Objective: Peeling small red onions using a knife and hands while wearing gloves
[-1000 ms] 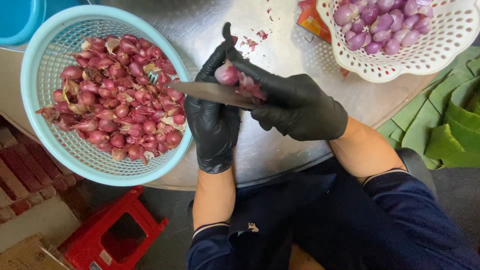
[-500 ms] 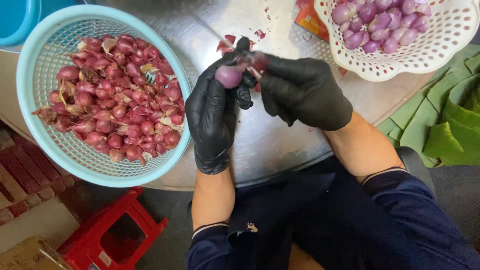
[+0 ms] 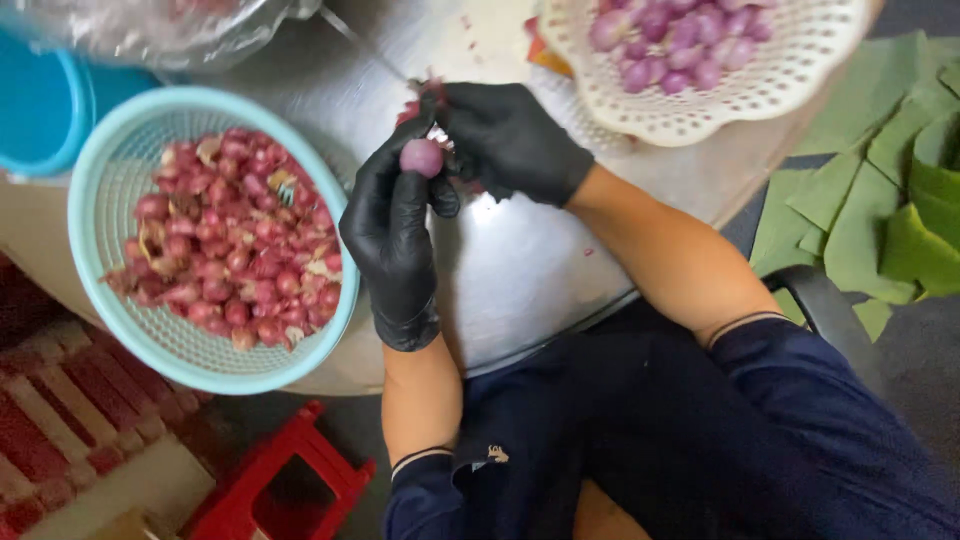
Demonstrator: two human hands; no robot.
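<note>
Your left hand (image 3: 392, 225) holds a shallot (image 3: 421, 157) just left of your right hand (image 3: 510, 140), above the metal table (image 3: 520, 270). A basket of unpeeled shallots (image 3: 215, 235) sits to your left; a basket of peeled ones (image 3: 715, 60) lies to your right, farther back.

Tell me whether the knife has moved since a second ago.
Yes. The knife lay crosswise beside the teal basket; now its blade points up and away from the basket, held in the right hand.
</note>
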